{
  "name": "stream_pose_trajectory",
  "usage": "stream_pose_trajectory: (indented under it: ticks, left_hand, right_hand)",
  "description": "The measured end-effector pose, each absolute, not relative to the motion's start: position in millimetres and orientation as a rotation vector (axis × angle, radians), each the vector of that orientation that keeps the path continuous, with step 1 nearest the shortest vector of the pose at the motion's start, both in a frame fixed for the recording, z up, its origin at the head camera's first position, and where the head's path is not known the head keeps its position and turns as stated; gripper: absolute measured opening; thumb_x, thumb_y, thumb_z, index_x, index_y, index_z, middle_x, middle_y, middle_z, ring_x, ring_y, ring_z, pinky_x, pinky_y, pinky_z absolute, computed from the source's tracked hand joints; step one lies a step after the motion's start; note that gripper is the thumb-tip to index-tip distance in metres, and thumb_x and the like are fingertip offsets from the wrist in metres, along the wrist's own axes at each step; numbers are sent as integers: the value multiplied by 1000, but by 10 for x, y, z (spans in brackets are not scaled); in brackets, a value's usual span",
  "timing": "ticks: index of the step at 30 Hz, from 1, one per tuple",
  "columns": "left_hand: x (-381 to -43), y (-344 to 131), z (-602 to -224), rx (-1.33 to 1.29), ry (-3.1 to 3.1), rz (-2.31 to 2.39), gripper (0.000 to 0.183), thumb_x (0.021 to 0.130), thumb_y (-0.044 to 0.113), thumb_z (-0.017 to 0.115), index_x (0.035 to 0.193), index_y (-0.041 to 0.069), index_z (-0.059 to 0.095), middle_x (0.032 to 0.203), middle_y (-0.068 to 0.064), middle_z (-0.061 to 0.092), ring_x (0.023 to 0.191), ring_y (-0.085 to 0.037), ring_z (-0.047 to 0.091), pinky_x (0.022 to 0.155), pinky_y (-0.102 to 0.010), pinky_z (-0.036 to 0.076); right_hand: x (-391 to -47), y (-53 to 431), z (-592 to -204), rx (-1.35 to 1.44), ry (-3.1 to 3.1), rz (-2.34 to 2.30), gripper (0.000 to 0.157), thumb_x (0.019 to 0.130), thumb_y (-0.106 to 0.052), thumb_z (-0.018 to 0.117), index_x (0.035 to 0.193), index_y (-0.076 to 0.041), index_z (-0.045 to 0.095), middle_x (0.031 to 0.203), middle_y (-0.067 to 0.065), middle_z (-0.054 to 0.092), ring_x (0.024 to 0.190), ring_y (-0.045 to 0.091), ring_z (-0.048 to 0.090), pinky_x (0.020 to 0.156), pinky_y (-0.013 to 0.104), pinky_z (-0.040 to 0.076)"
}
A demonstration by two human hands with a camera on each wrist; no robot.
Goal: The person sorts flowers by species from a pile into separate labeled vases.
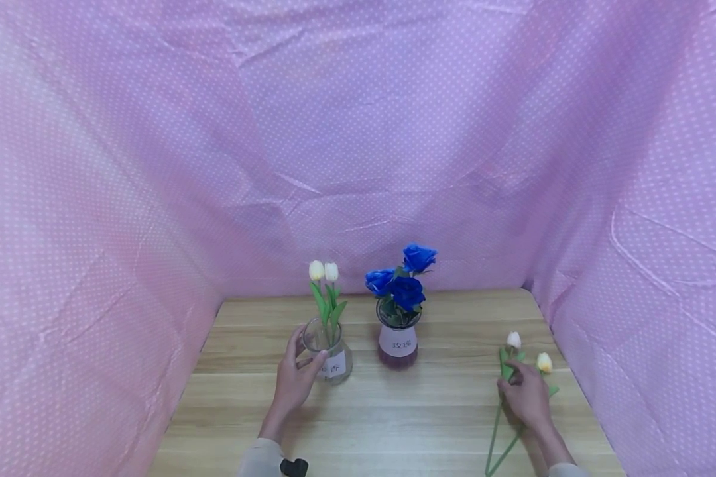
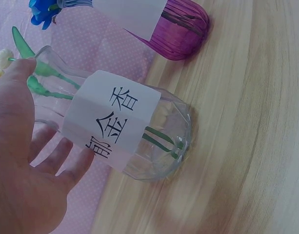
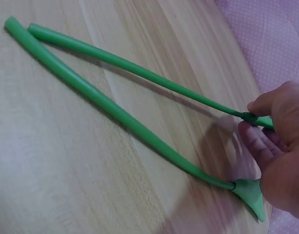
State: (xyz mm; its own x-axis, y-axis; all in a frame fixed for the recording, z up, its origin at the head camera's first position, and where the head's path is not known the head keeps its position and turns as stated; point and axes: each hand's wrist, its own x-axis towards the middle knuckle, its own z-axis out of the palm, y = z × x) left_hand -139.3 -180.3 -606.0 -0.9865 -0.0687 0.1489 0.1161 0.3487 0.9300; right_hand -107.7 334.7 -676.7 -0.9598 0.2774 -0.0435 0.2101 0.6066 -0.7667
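My left hand grips a clear glass vase near its neck, thumb on one side and fingers on the other. Its white label carries printed Chinese characters. Two pale tulips with green leaves stand in it, their stem ends visible through the glass. Over at the right, my right hand pinches the stem of a white tulip between thumb and fingertips, at the base of its leaf. A second, yellowish tulip lies beside it on the table, its stem meeting the first near the cut ends.
Another vase, purple at the bottom and labelled, stands right of the glass one with several blue roses. The wooden table is enclosed by pink dotted cloth at the back and both sides.
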Motion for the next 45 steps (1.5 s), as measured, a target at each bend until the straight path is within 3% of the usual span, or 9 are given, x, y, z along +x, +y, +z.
stream_pose_trajectory:
  ticks: [5,8,11,13,16,29,45]
  left_hand:
    - [-1393,-1807,-6063,-48,-2436,-1710,78,107,30,81,173,23,40,170,-28,54,155,-49,57,115,-60,64]
    - [-1393,-1807,-6063,-51,-2436,-1712,78,107,30,81,173,23,40,170,-28,54,155,-49,58,115,-60,64]
    - [-1393,-1808,-6062,-50,-2435,-1712,79,107,30,81,173,22,40,170,-28,54,154,-50,57,115,-61,64]
    - [-1392,-1807,-6060,-51,-2433,-1712,78,107,30,81,173,22,40,170,-28,54,154,-50,58,115,-61,64]
    - [-1387,-1806,-6053,-51,-2431,-1711,78,106,29,81,173,22,41,170,-28,54,154,-50,58,115,-62,64]
    - [-1380,-1790,-6053,-41,-2471,-1683,79,108,33,79,174,21,37,172,-27,52,156,-51,55,117,-61,63]
    - [-1400,-1806,-6061,-48,-2460,-1699,80,108,31,80,174,19,38,169,-27,55,156,-50,55,117,-62,63]
  right_hand:
    - [-1051,3276,-6701,-418,-2657,1297,57,97,-1,82,150,3,64,135,32,63,118,49,75,73,13,64]
    - [-1039,3226,-6647,-385,-2598,1270,54,96,0,83,147,2,66,134,30,65,114,44,77,75,9,61]
    - [-1042,3168,-6580,-346,-2516,1288,52,95,4,85,144,4,68,129,27,67,101,15,77,75,4,59]
    - [-1051,3121,-6529,-321,-2447,1319,50,93,7,85,141,4,70,126,26,68,95,-4,70,76,1,58]
    - [-1066,3063,-6457,-282,-2368,1366,50,92,10,85,140,5,71,124,24,68,93,-19,60,78,-2,57]
    - [-1066,2864,-6063,-102,-2202,1454,54,90,18,83,141,5,71,121,14,64,101,-10,67,92,3,60]
    - [-1129,2699,-5528,232,-1972,1511,55,85,30,77,138,13,71,124,3,64,107,-3,73,93,11,65]
